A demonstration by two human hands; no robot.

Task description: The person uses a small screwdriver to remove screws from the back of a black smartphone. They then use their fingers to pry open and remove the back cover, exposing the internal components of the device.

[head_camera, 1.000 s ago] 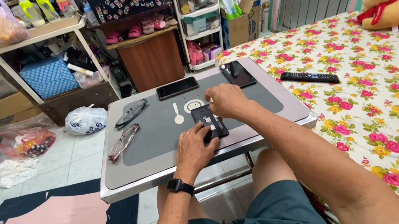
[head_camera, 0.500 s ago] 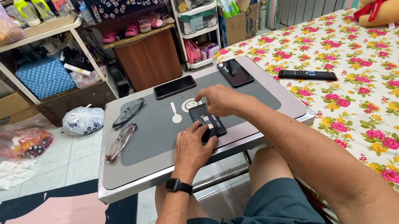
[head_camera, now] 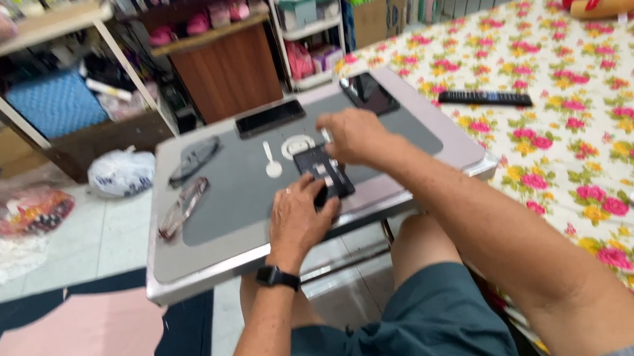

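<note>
So the small black device (head_camera: pixel 323 172) is lying flat on the grey mat of the table (head_camera: pixel 179 261), near the front edge, with its long axis running roughly 11 to 5 o'clock. The near end is pinned under the left hand (head_camera: pixel 300 218), fingers curled down over it, so that hand sits at about 7 o'clock from the device. The far end is met by the right hand (head_camera: pixel 354 135), which comes in from about 1 o'clock with fingertips pinched narrow at the top corner. Both hands are touching it, neither is clearly nearer.

What exactly is pinched by the right fingertips can't be made out; it's hidden under the knuckles and a bit blurred. The lower part of the device is covered by the left fingers too. A small white spoon-shaped tool (head_camera: pixel 271 160) and a white ring (head_camera: pixel 297 145) are parked just past it at 11 to 12 o'clock, apart from both hands.
</note>
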